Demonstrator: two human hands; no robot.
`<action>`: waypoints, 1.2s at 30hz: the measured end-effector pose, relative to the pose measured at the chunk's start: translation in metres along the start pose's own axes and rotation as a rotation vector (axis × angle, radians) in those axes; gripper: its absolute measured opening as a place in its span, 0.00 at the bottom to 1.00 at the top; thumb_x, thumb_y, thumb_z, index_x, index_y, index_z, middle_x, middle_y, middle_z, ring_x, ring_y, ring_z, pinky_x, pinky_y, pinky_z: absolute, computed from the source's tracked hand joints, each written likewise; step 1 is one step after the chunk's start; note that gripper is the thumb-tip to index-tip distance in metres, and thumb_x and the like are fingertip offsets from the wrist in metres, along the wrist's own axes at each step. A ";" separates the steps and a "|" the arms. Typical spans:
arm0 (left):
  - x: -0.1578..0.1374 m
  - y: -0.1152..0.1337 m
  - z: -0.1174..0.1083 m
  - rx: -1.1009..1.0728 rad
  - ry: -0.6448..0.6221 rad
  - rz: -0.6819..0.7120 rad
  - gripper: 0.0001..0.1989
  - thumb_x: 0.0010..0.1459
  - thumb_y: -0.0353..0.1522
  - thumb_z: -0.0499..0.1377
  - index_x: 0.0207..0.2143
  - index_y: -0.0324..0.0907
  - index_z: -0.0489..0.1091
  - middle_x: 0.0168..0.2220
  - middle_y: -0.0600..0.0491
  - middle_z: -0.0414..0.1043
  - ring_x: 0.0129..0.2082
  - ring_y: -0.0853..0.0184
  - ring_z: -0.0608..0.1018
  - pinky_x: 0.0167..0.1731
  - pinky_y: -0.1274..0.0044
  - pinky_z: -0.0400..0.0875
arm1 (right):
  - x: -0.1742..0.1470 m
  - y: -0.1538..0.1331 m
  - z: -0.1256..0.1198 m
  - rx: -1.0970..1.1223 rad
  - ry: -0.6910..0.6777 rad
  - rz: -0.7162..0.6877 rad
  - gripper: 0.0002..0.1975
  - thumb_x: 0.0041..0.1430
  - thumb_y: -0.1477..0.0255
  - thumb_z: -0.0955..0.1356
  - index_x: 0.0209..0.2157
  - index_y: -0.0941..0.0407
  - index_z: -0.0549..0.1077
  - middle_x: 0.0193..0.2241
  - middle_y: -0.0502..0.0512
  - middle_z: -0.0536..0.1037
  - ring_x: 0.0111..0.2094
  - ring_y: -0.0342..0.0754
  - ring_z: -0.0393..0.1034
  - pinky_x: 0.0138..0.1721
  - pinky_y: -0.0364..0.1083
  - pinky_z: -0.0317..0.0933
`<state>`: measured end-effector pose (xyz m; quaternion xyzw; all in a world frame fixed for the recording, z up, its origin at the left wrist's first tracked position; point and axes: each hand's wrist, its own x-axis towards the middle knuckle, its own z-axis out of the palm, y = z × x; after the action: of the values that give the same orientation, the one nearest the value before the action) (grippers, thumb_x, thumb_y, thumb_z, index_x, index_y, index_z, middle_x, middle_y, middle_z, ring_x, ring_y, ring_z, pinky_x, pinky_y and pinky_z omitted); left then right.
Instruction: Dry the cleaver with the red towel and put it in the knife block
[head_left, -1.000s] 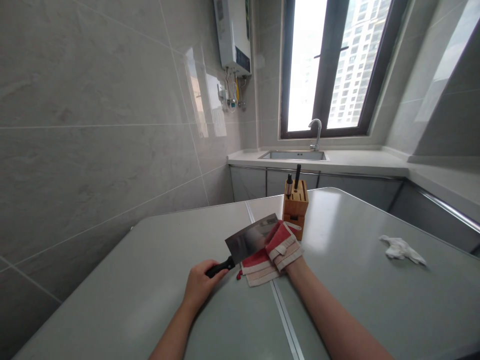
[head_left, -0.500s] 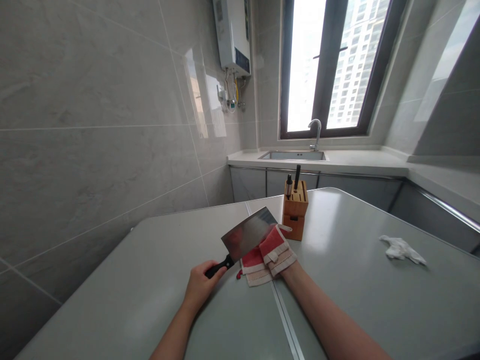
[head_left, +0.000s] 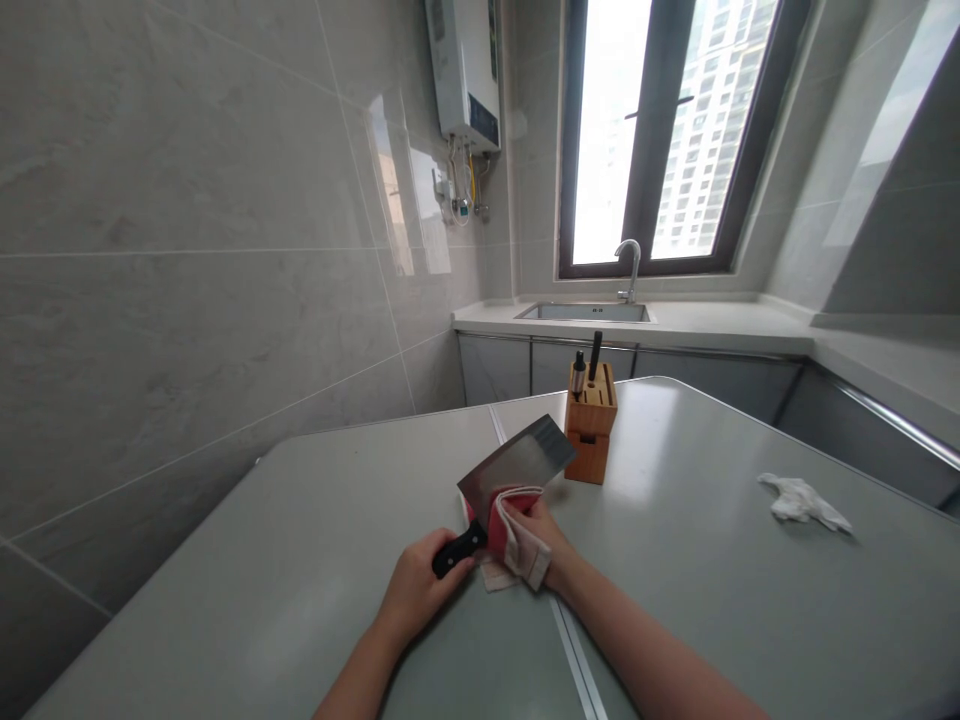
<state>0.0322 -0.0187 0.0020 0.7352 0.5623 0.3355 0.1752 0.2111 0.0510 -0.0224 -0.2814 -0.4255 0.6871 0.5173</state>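
Note:
A cleaver [head_left: 519, 458] with a broad steel blade and black handle is tilted above the table, its blade pointing up and to the right. My left hand [head_left: 421, 580] is closed around the handle. A red and cream cloth [head_left: 517, 535] is folded about the lower edge of the blade, close to the handle. My right hand [head_left: 546, 540] grips this cloth, with some fingers hidden in its folds. Just past the blade's tip stands a wooden knife block [head_left: 591, 425] with two black-handled tools in it.
The pale table [head_left: 315, 560] has a seam strip running lengthwise. A crumpled white cloth [head_left: 802, 500] lies on its right side. Behind are a counter with a sink [head_left: 585, 312] and a tap [head_left: 634, 265]. A tiled wall [head_left: 187, 300] borders the left.
My right hand has drawn the cloth down along the blade from near the tip to near the handle. The cleaver and my left hand have shifted slightly right.

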 end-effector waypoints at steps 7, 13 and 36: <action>-0.001 0.004 -0.001 -0.016 -0.029 0.063 0.09 0.52 0.36 0.55 0.32 0.40 0.69 0.27 0.52 0.72 0.27 0.66 0.72 0.29 0.78 0.64 | -0.014 -0.002 0.015 0.094 -0.079 0.108 0.16 0.37 0.73 0.75 0.32 0.60 0.74 0.29 0.54 0.78 0.29 0.46 0.71 0.36 0.46 0.64; -0.002 0.003 0.000 -0.101 -0.016 0.090 0.10 0.51 0.33 0.54 0.35 0.39 0.70 0.31 0.50 0.73 0.32 0.64 0.73 0.34 0.76 0.65 | -0.013 -0.006 0.013 0.165 -0.063 0.164 0.11 0.40 0.71 0.74 0.28 0.61 0.75 0.25 0.53 0.78 0.24 0.43 0.70 0.29 0.43 0.65; 0.000 -0.002 0.009 -0.497 -0.280 -0.083 0.19 0.53 0.42 0.55 0.39 0.36 0.69 0.25 0.52 0.70 0.19 0.71 0.70 0.21 0.80 0.64 | -0.012 -0.006 0.009 0.156 -0.102 0.171 0.12 0.41 0.72 0.74 0.30 0.60 0.75 0.26 0.55 0.78 0.26 0.46 0.72 0.32 0.45 0.65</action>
<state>0.0366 -0.0169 -0.0057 0.6851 0.4630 0.3509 0.4394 0.2102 0.0377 -0.0131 -0.2401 -0.3708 0.7733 0.4548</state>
